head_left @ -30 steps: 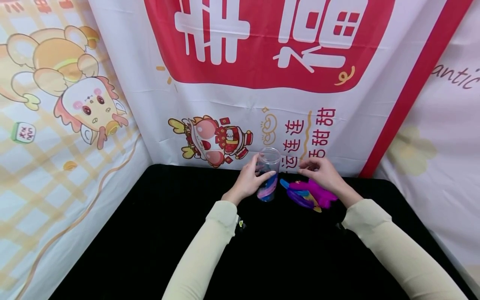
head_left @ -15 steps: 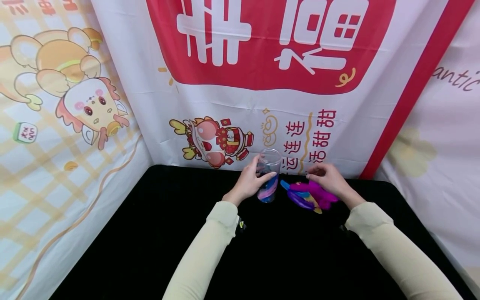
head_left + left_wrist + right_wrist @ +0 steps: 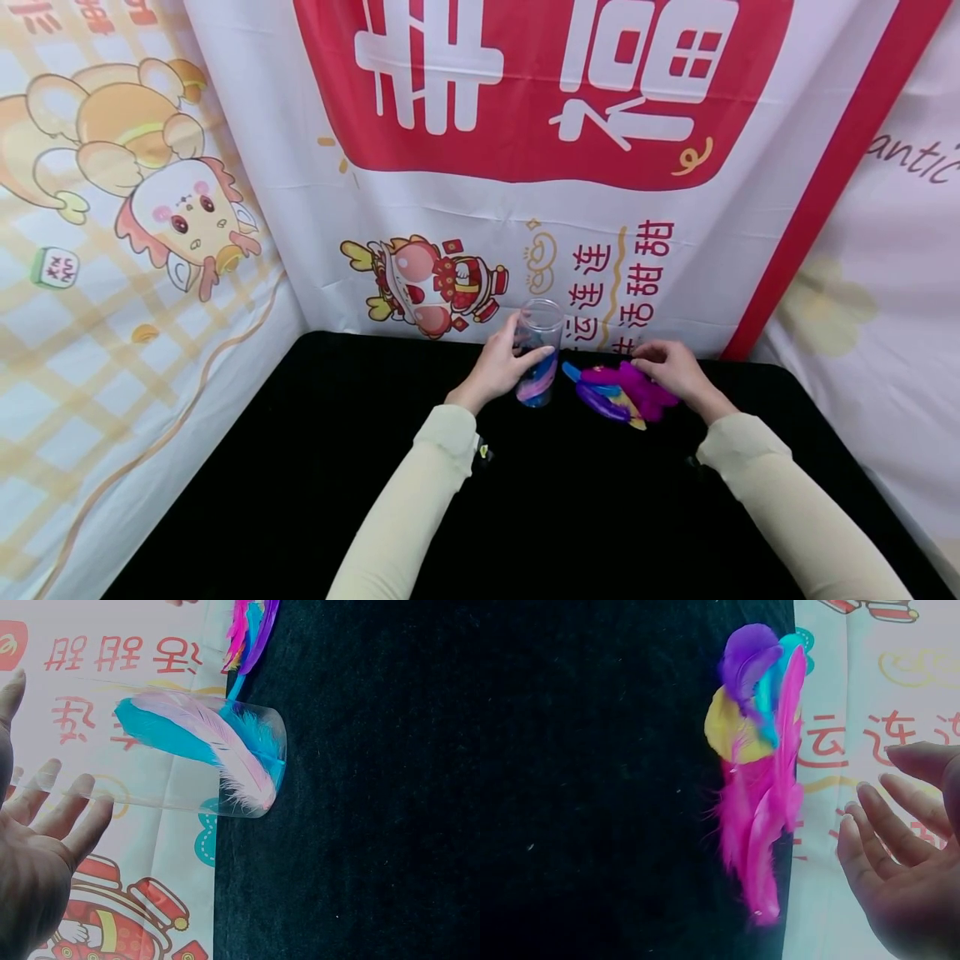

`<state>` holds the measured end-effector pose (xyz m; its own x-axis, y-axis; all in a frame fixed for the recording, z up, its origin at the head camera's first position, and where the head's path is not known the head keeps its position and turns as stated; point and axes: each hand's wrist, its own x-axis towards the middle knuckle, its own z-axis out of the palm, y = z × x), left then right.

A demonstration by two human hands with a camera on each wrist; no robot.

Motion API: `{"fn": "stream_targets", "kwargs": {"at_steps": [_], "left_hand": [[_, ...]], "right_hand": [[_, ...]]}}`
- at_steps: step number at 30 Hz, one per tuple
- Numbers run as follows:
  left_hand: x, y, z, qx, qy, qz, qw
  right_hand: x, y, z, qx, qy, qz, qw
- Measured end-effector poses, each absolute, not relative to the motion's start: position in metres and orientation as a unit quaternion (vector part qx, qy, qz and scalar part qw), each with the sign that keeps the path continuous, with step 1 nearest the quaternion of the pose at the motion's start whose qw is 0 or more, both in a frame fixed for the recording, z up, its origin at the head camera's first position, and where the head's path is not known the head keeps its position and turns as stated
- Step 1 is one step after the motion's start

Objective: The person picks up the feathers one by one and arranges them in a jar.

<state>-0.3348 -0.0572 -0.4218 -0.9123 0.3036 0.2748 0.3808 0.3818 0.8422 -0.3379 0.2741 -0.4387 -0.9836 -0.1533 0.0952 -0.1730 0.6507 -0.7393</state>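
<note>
My left hand (image 3: 491,371) grips a clear tall cup (image 3: 542,313), its thumb across the near side. The cup stands upright on the black table. Through its wall, the left wrist view shows a pale pink feather (image 3: 202,724) and a blue feather (image 3: 161,735) near the bottom. Right of the cup lies a loose pile of feathers (image 3: 637,390): magenta, a purple feather (image 3: 748,660), a yellow feather (image 3: 727,731) and turquoise. Over the far right end of that pile hovers my right hand (image 3: 673,368), its fingers loosely bent around nothing in the right wrist view.
A black cloth-covered table (image 3: 555,517) spreads under both arms. Right behind the cup and feathers hangs a white and red printed backdrop (image 3: 465,200). Printed cloth walls (image 3: 150,367) close in the left and right sides.
My right hand has moved right and slightly nearer, from beside the cup to over the far right end of the feather pile. The left hand keeps its hold on the cup.
</note>
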Motion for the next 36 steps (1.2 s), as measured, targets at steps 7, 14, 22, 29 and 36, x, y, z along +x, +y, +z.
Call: {"fn": "stream_targets", "kwargs": {"at_steps": [7, 14, 22, 29, 36], "left_hand": [[-0.334, -0.057, -0.421, -0.199, -0.832, -0.517, 0.029], [-0.334, -0.056, -0.422, -0.204, -0.83, -0.518, 0.033], [-0.335, -0.057, -0.422, -0.205, -0.828, -0.52, 0.032], [-0.335, -0.056, -0.422, -0.204, -0.828, -0.521, 0.03], [-0.333, -0.056, -0.42, -0.2, -0.829, -0.523, 0.024]], "right_hand": [[-0.34, 0.28, -0.446, 0.074, -0.921, 0.382, 0.01], [-0.336, 0.281, -0.45, 0.042, -0.922, 0.385, -0.012], [-0.332, 0.283, -0.456, 0.013, -0.916, 0.401, -0.026], [-0.331, 0.282, -0.461, -0.027, -0.892, 0.449, -0.039], [-0.331, 0.28, -0.464, -0.056, -0.843, 0.531, -0.068]]}}
